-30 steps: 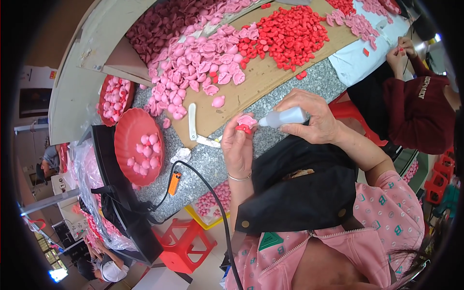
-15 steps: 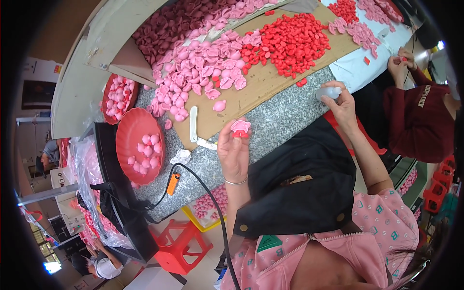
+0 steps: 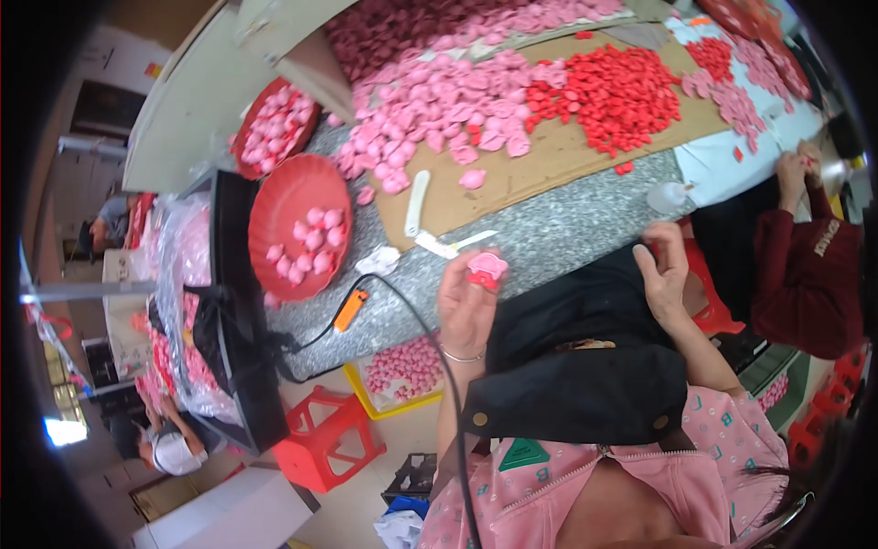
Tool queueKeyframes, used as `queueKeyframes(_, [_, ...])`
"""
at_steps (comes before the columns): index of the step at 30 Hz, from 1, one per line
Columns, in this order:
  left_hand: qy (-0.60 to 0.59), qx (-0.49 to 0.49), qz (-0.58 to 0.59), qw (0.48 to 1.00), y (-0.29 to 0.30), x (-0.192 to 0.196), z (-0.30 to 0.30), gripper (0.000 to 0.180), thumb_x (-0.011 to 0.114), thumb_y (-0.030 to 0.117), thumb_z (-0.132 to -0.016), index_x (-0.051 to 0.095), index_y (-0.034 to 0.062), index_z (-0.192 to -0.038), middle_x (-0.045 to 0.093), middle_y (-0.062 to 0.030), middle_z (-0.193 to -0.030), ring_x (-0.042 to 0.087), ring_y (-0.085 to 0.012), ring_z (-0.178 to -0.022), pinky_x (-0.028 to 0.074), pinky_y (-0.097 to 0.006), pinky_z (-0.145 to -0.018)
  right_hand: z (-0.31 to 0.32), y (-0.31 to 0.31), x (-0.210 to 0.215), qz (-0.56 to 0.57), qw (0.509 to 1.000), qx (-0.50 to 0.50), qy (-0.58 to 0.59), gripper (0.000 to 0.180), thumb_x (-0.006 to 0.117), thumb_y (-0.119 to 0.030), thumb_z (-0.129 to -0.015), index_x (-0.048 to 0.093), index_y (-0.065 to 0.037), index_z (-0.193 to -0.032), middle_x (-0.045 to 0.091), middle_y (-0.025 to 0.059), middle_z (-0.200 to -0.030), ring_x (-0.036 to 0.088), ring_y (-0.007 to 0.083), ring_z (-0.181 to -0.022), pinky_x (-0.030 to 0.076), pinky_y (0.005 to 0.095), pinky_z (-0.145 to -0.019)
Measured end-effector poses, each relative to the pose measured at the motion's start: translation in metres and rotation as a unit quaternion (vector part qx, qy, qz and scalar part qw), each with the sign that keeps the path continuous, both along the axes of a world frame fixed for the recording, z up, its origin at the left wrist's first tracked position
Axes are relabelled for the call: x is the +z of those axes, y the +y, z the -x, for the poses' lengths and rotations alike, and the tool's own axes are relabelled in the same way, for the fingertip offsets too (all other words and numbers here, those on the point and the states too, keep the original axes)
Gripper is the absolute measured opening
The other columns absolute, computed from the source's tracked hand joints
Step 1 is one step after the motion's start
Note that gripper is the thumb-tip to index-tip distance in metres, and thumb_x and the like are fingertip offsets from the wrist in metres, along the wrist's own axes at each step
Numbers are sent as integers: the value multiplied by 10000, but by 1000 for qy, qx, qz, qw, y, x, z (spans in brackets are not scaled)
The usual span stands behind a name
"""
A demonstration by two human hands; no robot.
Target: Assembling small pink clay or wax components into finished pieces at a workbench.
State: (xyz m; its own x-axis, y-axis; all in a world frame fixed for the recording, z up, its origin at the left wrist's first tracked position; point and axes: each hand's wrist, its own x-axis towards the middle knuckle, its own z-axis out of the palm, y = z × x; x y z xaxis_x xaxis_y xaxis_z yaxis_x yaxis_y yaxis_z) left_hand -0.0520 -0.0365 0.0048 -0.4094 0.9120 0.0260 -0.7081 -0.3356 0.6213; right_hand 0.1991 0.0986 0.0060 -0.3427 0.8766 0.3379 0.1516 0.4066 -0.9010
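My left hand [image 3: 465, 309] is closed on a small pink moulded piece [image 3: 488, 266] with a red part at its lower side, held up over the table's near edge. My right hand [image 3: 666, 274] is empty, its fingers loosely curled and the thumb apart, just in front of the table edge. Close beyond it a translucent white squeeze bottle [image 3: 669, 197] is on the grey speckled tabletop [image 3: 585, 206]. Farther back, a heap of small red pieces [image 3: 622, 96] and a heap of pink pieces [image 3: 439, 110] cover a brown cardboard sheet [image 3: 540, 174].
Left of my left hand are a folding knife [image 3: 417, 201] with a white handle, crumpled tissue [image 3: 377, 261] and a red dish [image 3: 274, 197] of pink balls. A black cord [image 3: 421, 316] runs past my left forearm. A co-worker in a dark red top [image 3: 800, 284] sits at right.
My right hand has let go of the squeeze bottle and drawn back toward me, leaving it on the table. My left hand still holds the pink piece. The whole view has shifted.
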Motion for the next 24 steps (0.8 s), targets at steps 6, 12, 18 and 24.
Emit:
queueKeyframes(6, [19, 33, 9, 999, -100, -5, 33, 413, 619, 127, -875, 472, 34, -1250, 510, -191, -1242, 537, -260, -1117, 445, -374, -956, 169, -52, 45, -118, 932, 340, -41, 149, 632, 4, -794, 645, -3, -942, 639, 122, -905, 621, 269, -860, 492, 341, -717])
queueKeyframes(12, [-32, 61, -11, 998, -143, -15, 45, 412, 591, 91, -884, 452, -21, -1255, 528, -195, -1238, 541, -249, -1122, 433, -371, -973, 329, -99, 18, -347, 835, 426, -38, 259, 615, -84, -789, 622, -52, -1046, 582, 102, -1062, 529, 277, -1018, 451, 355, -858])
queueKeyframes(18, [-36, 92, -2, 995, -151, -25, 65, 436, 616, 131, -881, 447, 16, -1266, 514, -198, -1243, 547, -253, -1076, 448, -365, -950, 345, -109, 6, -312, 841, 426, -115, 161, 599, -34, -776, 611, -36, -936, 527, 94, -873, 546, 271, -900, 455, 365, -771])
queueKeyframes(24, [-50, 111, -8, 992, -141, -38, 77, 386, 583, 90, -898, 455, -21, -1245, 522, -188, -1237, 548, -245, -1098, 454, -367, -954, 235, -104, 35, -89, 941, 325, -41, 227, 642, 10, -780, 639, -26, -1004, 580, 96, -934, 580, 217, -877, 462, 328, -770])
